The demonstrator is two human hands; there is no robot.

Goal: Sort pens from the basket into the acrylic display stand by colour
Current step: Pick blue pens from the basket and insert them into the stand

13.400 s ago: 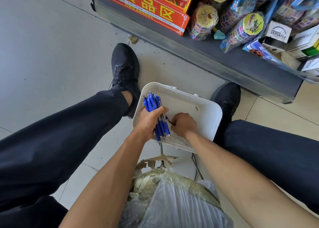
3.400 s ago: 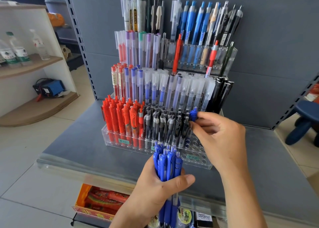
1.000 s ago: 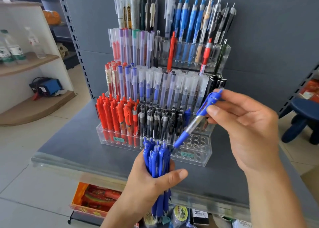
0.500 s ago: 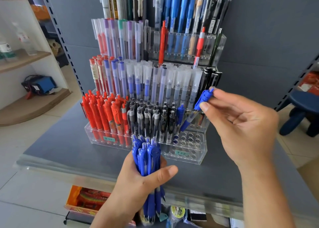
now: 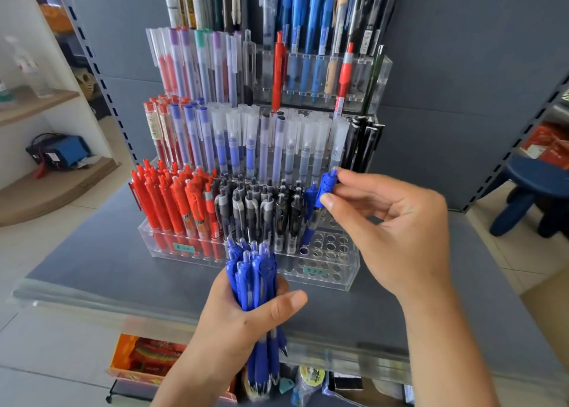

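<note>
From the head camera, the left hand [image 5: 246, 317] is wrapped around a bundle of blue pens [image 5: 254, 283], thumb across the front, clicker ends up and tips hanging below the fist over the shelf edge. The right hand [image 5: 397, 231] pinches the top of a single blue pen [image 5: 317, 206] between thumb and forefinger; that pen leans into the front tier of the acrylic display stand [image 5: 323, 271], its lower end at the open holes just right of one blue pen already standing there. In that same front tier the red pens [image 5: 172, 200] fill the left side and the black pens [image 5: 261, 212] the middle, with bare holes on the right. The tier behind holds clear capped gel pens [image 5: 246, 142], red and blue ones to the left and glossy black pens [image 5: 363, 145] at the right end; higher tiers carry more capped pens and taller blue clicker pens [image 5: 304, 37]. The bundle stands in front of part of the stand's lower front face. The stand sits on a grey shelf board [image 5: 107, 262] backed by a grey panel with slotted uprights. Below the shelf edge, an orange box [image 5: 135, 357] of packets and some small packages show. To the left is a wooden corner shelf [image 5: 46, 188] with a blue device [image 5: 64, 151] on it; to the right a dark blue stool [image 5: 535, 191] stands on a pale tiled floor.
</note>
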